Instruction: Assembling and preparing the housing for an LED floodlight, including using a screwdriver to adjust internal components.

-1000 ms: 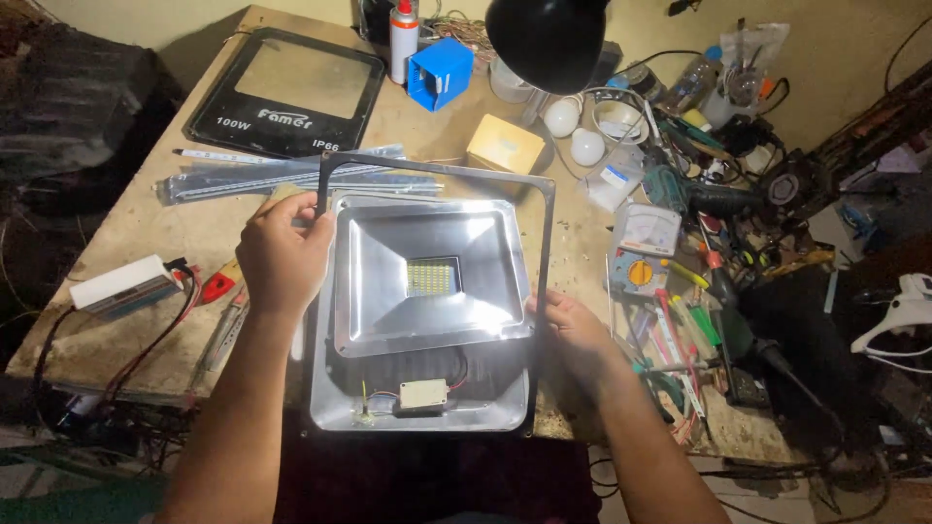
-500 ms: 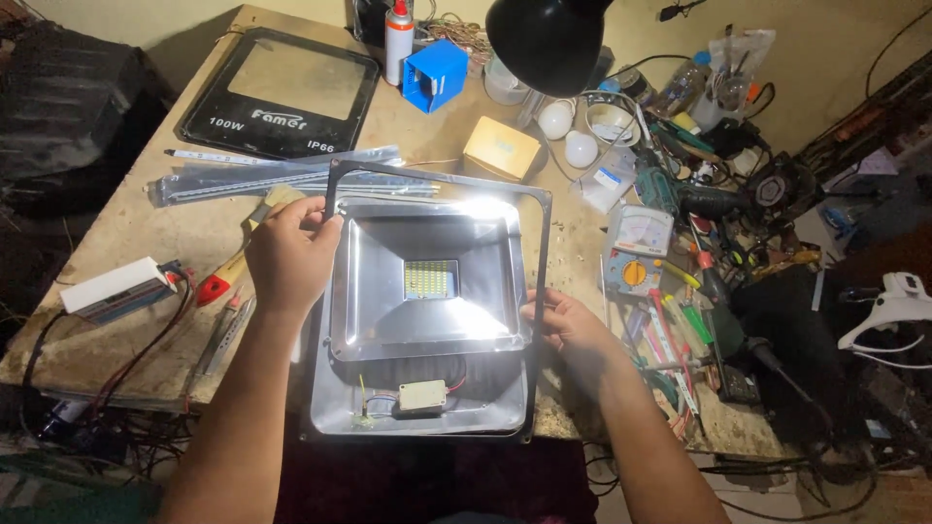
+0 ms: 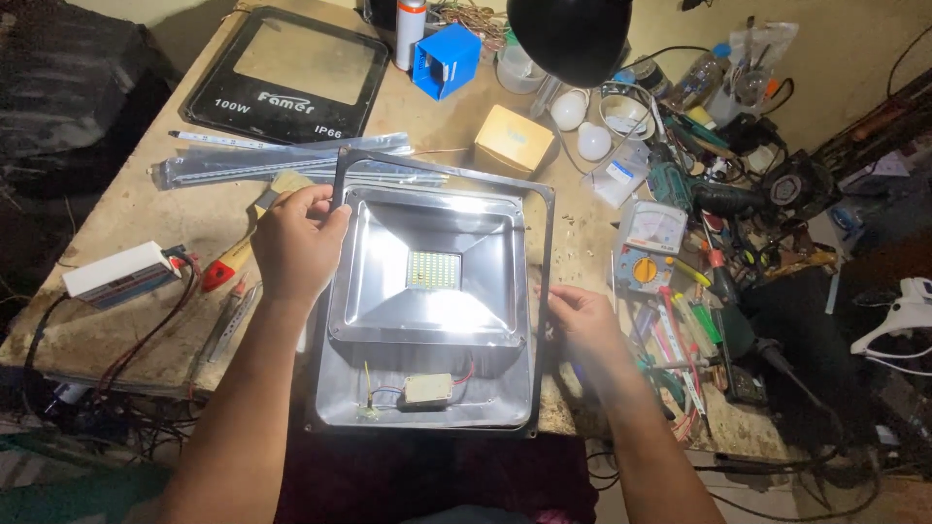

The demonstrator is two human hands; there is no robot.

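Floodlight housing (image 3: 432, 311) lay face-up on counter (image 3: 146, 209), near edge overhanging the front slightly. Square dark frame (image 3: 442, 180) sat around the housing, seemingly tilted or lifted at far side; exact seating could not be told.

Left hand (image 3: 291, 243) gripped upper-left corner of frame, fingers (image 3: 316, 199) curled over the rim, thumb on the near side. Right hand (image 3: 578, 320) rested against right edge, fingers partly bent, touching the rim; whether clamped or only steadying could not be told.

Inside: polished reflector (image 3: 432, 267) sloping to a small LED panel (image 3: 433, 269); below it a small driver board (image 3: 427, 389) with thin red and yellow wires.

Handling, judged: metal shell stiff, moderately heavy; reflector surface easily smudged or dented; wires and board fragile. Best held by outer rim at opposite edges, clear of reflector and wiring.

Nearby: second floodlight front (image 3: 286, 78), plastic-wrapped strips (image 3: 282, 165), cardboard box (image 3: 513, 143), multimeter (image 3: 650, 243), black lamp shade (image 3: 568, 34).
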